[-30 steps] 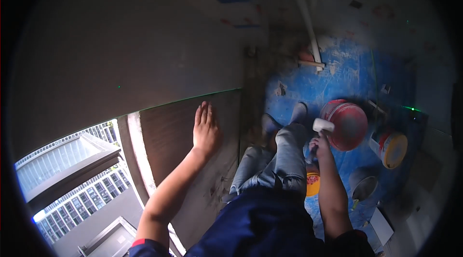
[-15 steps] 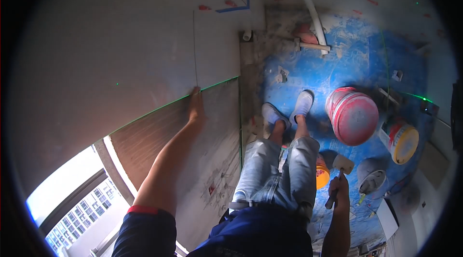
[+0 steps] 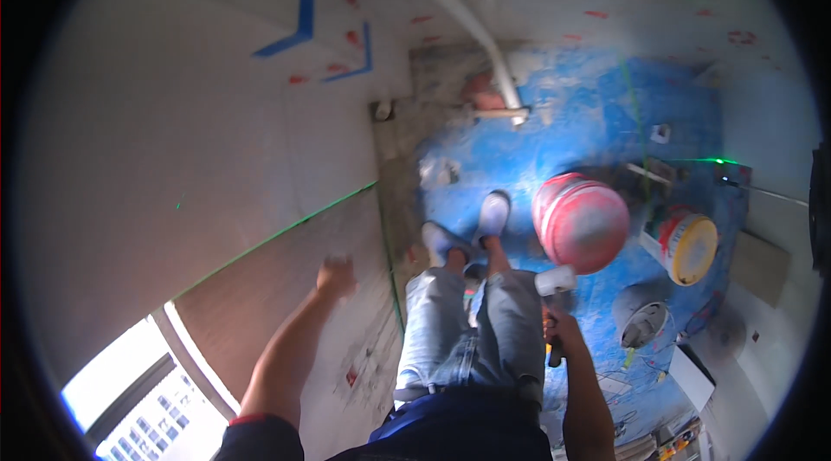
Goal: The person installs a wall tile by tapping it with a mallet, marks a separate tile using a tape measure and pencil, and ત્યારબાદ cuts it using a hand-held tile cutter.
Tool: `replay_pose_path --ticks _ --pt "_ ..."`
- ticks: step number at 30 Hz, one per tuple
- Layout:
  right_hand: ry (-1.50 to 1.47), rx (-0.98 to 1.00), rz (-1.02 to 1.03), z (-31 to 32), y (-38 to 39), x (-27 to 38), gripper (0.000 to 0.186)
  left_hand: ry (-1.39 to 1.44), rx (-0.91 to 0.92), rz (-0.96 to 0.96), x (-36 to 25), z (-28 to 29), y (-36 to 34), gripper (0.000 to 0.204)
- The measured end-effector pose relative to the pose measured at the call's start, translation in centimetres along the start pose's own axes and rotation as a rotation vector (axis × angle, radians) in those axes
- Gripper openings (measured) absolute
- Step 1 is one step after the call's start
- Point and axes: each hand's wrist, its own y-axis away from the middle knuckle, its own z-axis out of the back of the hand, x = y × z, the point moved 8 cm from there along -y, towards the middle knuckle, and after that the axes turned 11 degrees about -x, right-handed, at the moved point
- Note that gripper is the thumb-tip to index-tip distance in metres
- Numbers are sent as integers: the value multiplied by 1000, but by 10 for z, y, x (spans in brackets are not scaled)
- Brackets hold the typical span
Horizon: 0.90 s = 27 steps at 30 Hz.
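Note:
My right hand (image 3: 563, 329) is wrapped round the handle of a rubber mallet, whose pale head (image 3: 555, 280) points up beside my right knee. My left hand (image 3: 336, 276) hangs in front of the bare brown wall section (image 3: 251, 288), under a green laser line. Motion smears its fingers, and no object shows in it. Above that line, large grey-white tiles (image 3: 190, 141) cover the left wall. Blue tape (image 3: 305, 24) marks the corner of a tiled ledge farther up.
A large red-and-white bucket (image 3: 587, 227) stands ahead of my right side. Beyond it are a yellow-lidded bucket (image 3: 694, 250) and a grey bucket (image 3: 642, 322). A white pipe (image 3: 472, 15) leans down to the blue floor covering (image 3: 519, 158). A window (image 3: 156, 400) opens at lower left.
My left hand has come off the tile joint at the laser line and dropped below it. The mallet has moved in closer to my legs, and the whole view has shifted.

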Motion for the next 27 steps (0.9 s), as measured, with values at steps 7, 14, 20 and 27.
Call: replay_pose_path --ticks 7,14,20,27 --pt "207 135 348 -92 17 56 11 1050 -180 256 -143 -60 52 19" --pt "354 140 229 -145 -177 127 10 1139 -339 401 -174 -80 -3 28" --pt "1265 -298 699 -247 -261 216 29 1097 -124 665 -151 -238 26 28" --pt "1555 -403 878 -243 -329 190 44 1330 -98 889 -177 -345 -18 18"
